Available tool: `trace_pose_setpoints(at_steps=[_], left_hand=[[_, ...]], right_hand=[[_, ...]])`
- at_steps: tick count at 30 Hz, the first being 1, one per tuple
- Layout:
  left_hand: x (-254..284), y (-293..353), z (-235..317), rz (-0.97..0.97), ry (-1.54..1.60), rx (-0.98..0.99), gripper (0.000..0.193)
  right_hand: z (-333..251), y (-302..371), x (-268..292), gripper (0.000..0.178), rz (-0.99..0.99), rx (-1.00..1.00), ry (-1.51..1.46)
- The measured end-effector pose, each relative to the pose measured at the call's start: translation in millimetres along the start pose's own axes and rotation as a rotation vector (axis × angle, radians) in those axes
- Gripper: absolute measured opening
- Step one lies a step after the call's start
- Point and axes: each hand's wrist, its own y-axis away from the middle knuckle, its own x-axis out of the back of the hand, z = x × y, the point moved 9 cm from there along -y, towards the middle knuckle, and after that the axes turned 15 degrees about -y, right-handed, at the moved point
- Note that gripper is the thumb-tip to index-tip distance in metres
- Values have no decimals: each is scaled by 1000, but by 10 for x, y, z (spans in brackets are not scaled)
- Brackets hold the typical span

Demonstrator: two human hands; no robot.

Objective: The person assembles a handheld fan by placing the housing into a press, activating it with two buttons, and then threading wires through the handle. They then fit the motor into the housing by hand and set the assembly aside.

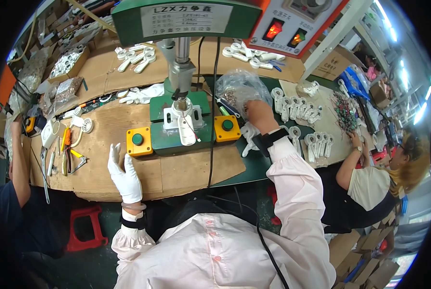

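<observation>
right hand (pixel 260 114) fingers inside clear plastic bag (pixel 238 86)

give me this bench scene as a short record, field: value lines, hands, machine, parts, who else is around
left hand: left hand in a white glove, raised over the cardboard mat, near the left yellow button box, holding nothing
right hand: right hand, bare, reaching into a clear plastic bag of small parts
machine: green press, white plastic part on its base under the ram
parts: rows of white plastic pieces to the right
others: seated person at right; an arm at left
</observation>
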Motion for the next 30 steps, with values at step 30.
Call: trace_pose_setpoints(at_steps=[30], left_hand=[[63, -38, -94, -21, -11, 24, 47]], right_hand=[[-199, 96, 47, 16, 64, -1, -196]])
